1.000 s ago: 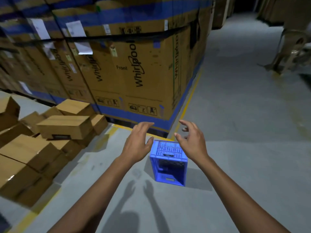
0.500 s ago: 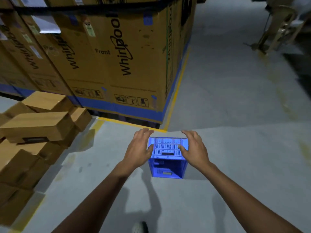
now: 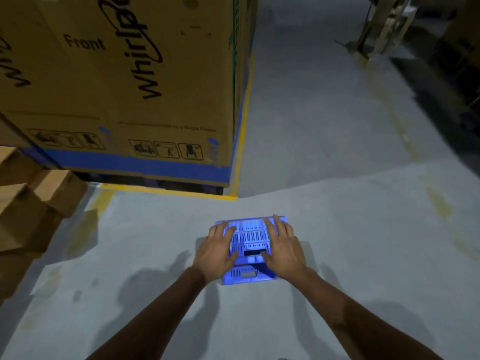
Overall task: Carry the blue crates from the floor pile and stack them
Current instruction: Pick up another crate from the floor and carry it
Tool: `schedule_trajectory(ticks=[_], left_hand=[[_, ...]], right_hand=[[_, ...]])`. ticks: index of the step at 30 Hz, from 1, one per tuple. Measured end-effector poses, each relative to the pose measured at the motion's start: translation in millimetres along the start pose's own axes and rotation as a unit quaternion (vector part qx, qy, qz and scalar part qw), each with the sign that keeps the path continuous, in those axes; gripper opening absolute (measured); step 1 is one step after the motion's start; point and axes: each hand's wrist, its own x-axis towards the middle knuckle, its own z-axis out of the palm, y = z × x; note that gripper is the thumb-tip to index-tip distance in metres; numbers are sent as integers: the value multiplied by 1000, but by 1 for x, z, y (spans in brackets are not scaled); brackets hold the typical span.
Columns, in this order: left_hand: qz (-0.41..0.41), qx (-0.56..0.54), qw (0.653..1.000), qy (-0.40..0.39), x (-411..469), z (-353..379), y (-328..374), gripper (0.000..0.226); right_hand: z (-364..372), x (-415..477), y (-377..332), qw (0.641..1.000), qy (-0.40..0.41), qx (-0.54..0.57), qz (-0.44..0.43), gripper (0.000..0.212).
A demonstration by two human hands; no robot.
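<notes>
Grey floor (image 3: 337, 229) bears the blue crate (image 3: 250, 239); left hand (image 3: 217, 252) and right hand (image 3: 283, 249) lie flat-fingered atop; carton (image 3: 117, 87) beyond.

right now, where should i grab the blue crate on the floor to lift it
By the left and right edges of its upturned slotted wall, coming from above, one hand per side. The blue crate lies on its side on the floor, so both edges are free; the left hand and right hand rest there.

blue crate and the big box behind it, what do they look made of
Blue crate: probably moulded plastic, slightly glossy; slotted vents and a cut-out handle slot show. Big box: brown cardboard, matt, with printed lettering and a blue band along its base.
</notes>
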Motion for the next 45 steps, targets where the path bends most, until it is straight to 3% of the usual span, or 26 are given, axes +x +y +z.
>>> schedule_trajectory(ticks=[9,13,16,20,27,31,36,41,45], left_hand=[[-1,61,996,-72,70,169,-74,91],[-39,66,989,-129,87,225,-94,110],[-55,135,981,-130,85,258,-104,114],[-78,179,976,-100,86,259,-97,99],[-95,184,971,-118,96,229,-80,88],[-82,154,975,-135,98,195,-73,78],[-46,146,980,-124,90,138,-55,60],[-64,139,988,15,58,54,-12,58],[-54,120,974,187,24,-13,36,29]], right_hand=[[180,88,42,990,-115,-72,-32,119],[242,98,64,975,-177,-121,-57,129],[270,100,68,978,-131,-153,-46,114],[276,103,66,982,-61,-174,-44,85],[233,108,54,978,-81,-191,-37,80],[199,106,49,971,-64,-218,-73,29],[125,93,31,978,-100,-170,-65,34],[33,66,4,985,-108,-134,2,43],[-51,39,-19,988,-77,-128,37,52]])
